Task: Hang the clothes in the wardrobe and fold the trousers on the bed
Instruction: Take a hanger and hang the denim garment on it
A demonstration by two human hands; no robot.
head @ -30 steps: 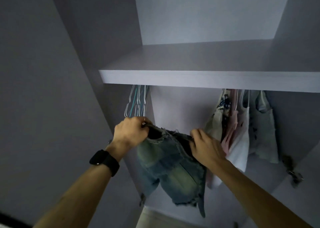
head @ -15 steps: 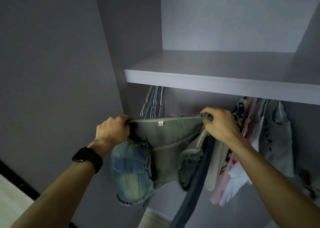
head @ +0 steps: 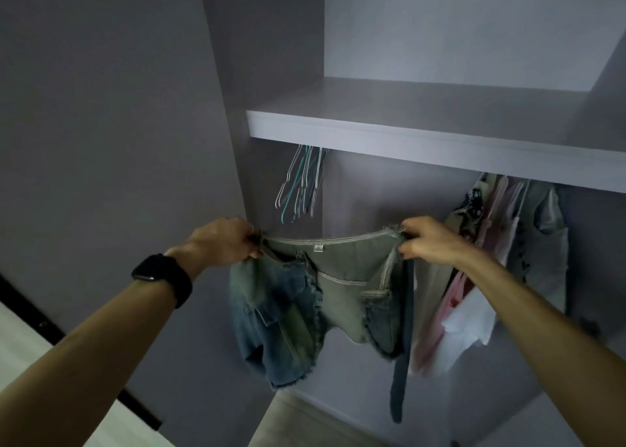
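A pair of faded denim shorts [head: 342, 290] with frayed hems hangs spread out in front of the open wardrobe. My left hand [head: 223, 243] pinches the left end of the waistband. My right hand [head: 428, 243] grips the right end of it. A dark denim strap [head: 403, 351] dangles down from the right side of the shorts. Several empty wire hangers [head: 301, 185] hang under the shelf, just above and behind my left hand. Several hung clothes [head: 491, 243] fill the right part of the rail, behind my right hand.
A grey shelf [head: 423, 141] juts out above the hanging space. The wardrobe's side wall [head: 135, 141] stands on the left. A pale wardrobe floor [head: 305, 423] shows below the shorts. A light floor strip [head: 50, 395] lies at the lower left.
One second ago the shorts hung bunched between my hands. My hands have since moved apart and stretched the waistband flat. The view has shifted left.
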